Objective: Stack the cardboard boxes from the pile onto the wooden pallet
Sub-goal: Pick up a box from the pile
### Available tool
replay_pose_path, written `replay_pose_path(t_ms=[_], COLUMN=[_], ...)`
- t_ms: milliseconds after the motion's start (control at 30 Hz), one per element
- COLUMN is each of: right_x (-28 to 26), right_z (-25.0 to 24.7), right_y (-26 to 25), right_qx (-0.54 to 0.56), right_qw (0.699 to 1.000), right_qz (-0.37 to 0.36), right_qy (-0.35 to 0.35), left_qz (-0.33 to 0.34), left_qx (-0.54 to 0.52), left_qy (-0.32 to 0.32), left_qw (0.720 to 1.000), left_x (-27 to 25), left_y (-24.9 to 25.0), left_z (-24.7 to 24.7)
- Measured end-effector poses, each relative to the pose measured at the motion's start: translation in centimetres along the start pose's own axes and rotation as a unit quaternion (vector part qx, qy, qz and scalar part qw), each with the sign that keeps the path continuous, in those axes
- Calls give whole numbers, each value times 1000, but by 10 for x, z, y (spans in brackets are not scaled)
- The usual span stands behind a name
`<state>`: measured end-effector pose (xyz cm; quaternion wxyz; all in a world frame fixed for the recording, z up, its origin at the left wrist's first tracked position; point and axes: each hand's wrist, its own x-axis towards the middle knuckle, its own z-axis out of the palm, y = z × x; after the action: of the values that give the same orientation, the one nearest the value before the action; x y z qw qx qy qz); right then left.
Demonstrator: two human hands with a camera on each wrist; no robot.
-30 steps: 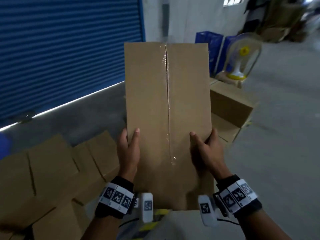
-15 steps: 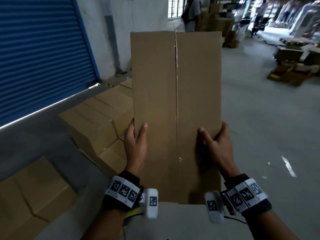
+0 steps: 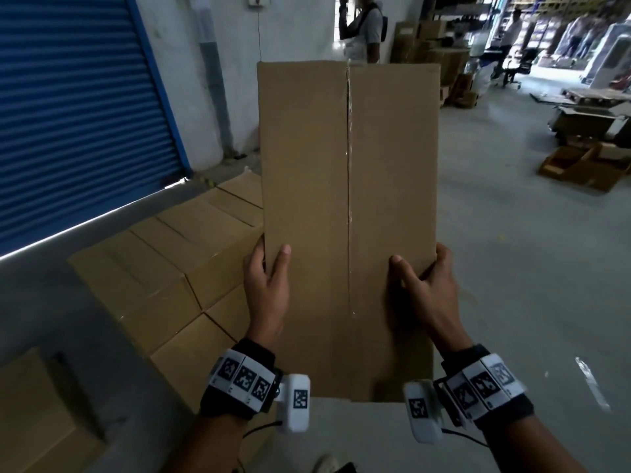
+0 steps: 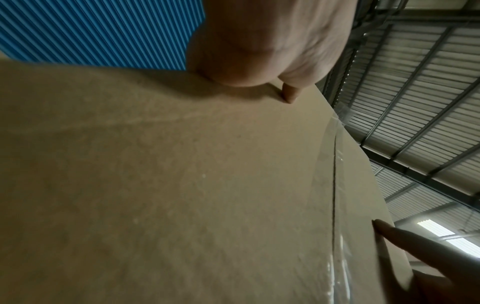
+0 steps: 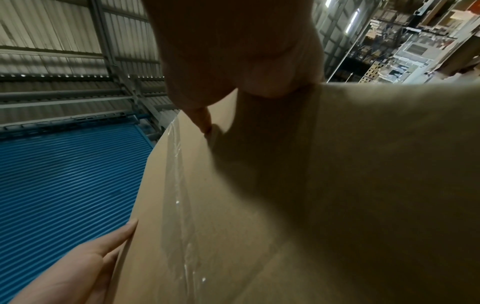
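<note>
— Between both hands, the cardboard box (image 3: 348,216) hung at chest height, its taped seam (image 3: 348,186) running straight away from the body. What had changed?

— The view had swung right since a second earlier: the blue shutter (image 3: 75,107) slid to the left, and a row of boxes on the floor (image 3: 177,268) came in beneath the left hand (image 3: 268,288). I judged it a turn in mid-carry.

— And the grip?

— Left hand clamped on the box's left edge, thumb on top; right hand (image 3: 425,291) the same on the right edge.

— The pallet?

— I could not make it out; the box hid the ground ahead.

— Room?

— Open concrete floor (image 3: 512,268) to the right; scattered cartons (image 3: 580,165) well apart.
</note>
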<state>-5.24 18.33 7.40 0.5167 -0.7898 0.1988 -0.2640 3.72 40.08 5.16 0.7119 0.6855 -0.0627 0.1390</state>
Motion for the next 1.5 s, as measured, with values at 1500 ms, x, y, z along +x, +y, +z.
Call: replay_pose_path(t_ms=[1500], right_x=[505], right_z=[278], right_y=[217], right_qx=[-100], right_qw=[851], right_qz=[54], right_qy=[-513], left_qz=[-361], left_qx=[-25], left_qy=[356], left_qw=[862], left_x=[249], left_y=[-262], left_z=[199])
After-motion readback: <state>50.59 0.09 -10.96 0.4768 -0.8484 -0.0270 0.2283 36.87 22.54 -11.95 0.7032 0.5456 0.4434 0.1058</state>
